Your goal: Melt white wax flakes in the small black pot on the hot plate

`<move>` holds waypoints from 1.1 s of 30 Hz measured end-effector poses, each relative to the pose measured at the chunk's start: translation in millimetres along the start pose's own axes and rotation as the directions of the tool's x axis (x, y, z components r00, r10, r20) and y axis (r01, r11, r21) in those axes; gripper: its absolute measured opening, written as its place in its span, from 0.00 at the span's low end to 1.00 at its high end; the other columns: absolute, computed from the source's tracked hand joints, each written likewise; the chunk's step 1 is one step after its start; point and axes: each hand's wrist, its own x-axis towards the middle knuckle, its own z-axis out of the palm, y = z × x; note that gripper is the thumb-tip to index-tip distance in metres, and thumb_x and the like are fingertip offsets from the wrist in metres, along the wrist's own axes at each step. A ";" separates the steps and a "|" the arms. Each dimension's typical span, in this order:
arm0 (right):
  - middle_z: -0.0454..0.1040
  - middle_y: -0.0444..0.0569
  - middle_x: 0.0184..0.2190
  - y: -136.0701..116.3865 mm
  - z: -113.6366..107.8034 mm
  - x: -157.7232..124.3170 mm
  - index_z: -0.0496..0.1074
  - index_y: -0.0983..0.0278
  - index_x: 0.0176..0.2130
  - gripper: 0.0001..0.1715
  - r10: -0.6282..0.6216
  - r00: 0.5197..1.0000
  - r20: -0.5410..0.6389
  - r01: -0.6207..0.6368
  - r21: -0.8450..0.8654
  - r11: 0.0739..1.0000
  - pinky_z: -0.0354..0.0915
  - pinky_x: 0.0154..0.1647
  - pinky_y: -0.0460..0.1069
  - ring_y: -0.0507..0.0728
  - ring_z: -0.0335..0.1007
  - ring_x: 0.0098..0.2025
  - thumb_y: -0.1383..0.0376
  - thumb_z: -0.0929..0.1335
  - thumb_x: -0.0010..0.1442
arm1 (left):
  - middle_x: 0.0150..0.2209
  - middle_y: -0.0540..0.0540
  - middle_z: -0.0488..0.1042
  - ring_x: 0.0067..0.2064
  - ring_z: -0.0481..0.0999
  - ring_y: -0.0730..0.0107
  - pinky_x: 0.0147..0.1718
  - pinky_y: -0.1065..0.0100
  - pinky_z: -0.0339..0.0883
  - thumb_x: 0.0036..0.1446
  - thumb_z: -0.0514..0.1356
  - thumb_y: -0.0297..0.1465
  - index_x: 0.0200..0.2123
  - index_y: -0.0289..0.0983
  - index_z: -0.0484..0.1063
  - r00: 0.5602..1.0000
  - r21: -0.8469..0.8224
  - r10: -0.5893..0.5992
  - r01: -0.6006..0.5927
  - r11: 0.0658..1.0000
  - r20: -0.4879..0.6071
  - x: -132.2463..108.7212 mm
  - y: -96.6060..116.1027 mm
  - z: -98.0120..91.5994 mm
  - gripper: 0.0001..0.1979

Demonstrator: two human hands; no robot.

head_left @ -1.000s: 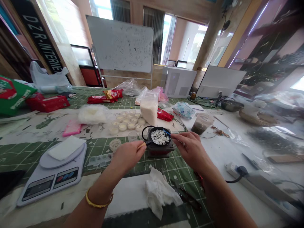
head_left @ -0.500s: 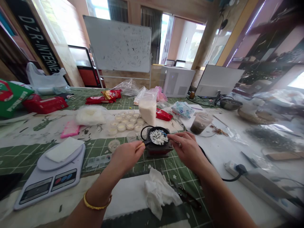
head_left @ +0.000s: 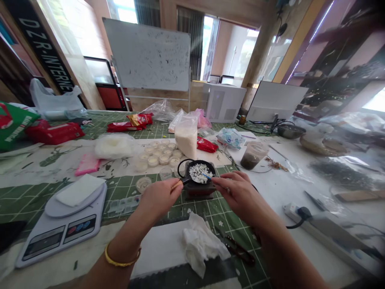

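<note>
A small black pan (head_left: 190,180) holding white chunks (head_left: 198,172) sits on a dark red warmer base (head_left: 198,190) on the green grid mat. My left hand (head_left: 159,196) is closed round the pan's wooden handle (head_left: 177,185). My right hand (head_left: 236,190) pinches a thin blue stick (head_left: 206,176), whose tip rests among the white chunks. A gold bangle is on my left wrist.
A kitchen scale (head_left: 64,216) with a white pad stands at the left. Several small filled cups (head_left: 158,154), a bag of white granules (head_left: 186,134), crumpled tissue (head_left: 203,243), scissors (head_left: 237,251), a power strip (head_left: 296,212) and a brown-filled cup (head_left: 251,154) surround the pan.
The blue stick's tip has shifted inside the pan, from the far right edge toward the middle. Both hands keep their grips; the view has drifted slightly.
</note>
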 end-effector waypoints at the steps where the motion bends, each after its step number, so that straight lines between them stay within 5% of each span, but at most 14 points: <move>1: 0.76 0.52 0.38 -0.3 -1.0 -0.7 0.72 0.61 0.47 0.17 -0.006 1.000 -0.008 0.006 0.004 1.000 0.54 0.54 0.58 0.57 0.67 0.46 0.65 0.60 0.61 | 0.31 0.50 0.76 0.33 0.73 0.65 0.26 0.70 0.53 0.60 0.44 0.42 0.38 0.46 0.72 1.000 0.000 0.003 -0.003 1.000 0.000 -0.2 0.0 0.1 0.18; 6: 0.76 0.52 0.38 -2.1 -3.6 -1.1 0.73 0.60 0.46 0.16 -0.001 0.998 0.061 0.001 0.010 1.000 0.55 0.53 0.59 0.57 0.67 0.45 0.66 0.61 0.60 | 0.32 0.50 0.77 0.34 0.73 0.65 0.27 0.70 0.53 0.59 0.45 0.43 0.42 0.46 0.72 1.000 -0.006 -0.018 0.018 1.000 0.002 -0.4 0.5 0.0 0.18; 33: 0.76 0.50 0.40 -5.1 0.2 1.8 0.72 0.61 0.47 0.16 -0.041 0.999 0.020 0.040 0.044 0.998 0.54 0.54 0.58 0.56 0.68 0.46 0.67 0.61 0.61 | 0.33 0.49 0.76 0.35 0.73 0.63 0.28 0.70 0.54 0.60 0.44 0.42 0.40 0.45 0.72 1.000 0.016 -0.013 0.013 1.000 0.018 -0.8 2.1 -2.4 0.19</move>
